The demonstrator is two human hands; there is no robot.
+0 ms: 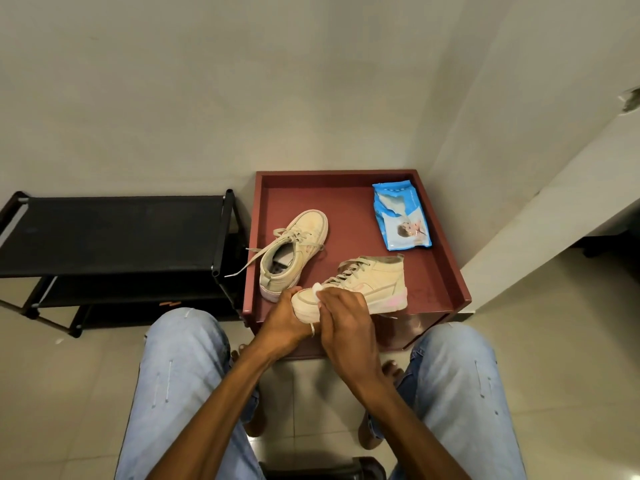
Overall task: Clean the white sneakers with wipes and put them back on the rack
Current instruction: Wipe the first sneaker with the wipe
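Head view. The near sneaker (374, 284) sits at the front edge of the red table (346, 192), its long axis running left to right, toe at our left and heel at our right. Our left hand (284, 317) cups the toe, fingers curled round it. Our right hand (341, 317), touching the left, pinches a wipe (317, 287) against the toe cap. The second sneaker (294, 251) lies just behind, toe pointing away. The rack (114, 230) stands left of the table, so we judge the left hand nearer to it.

Head camera looks down closely onto the red table (339, 199).
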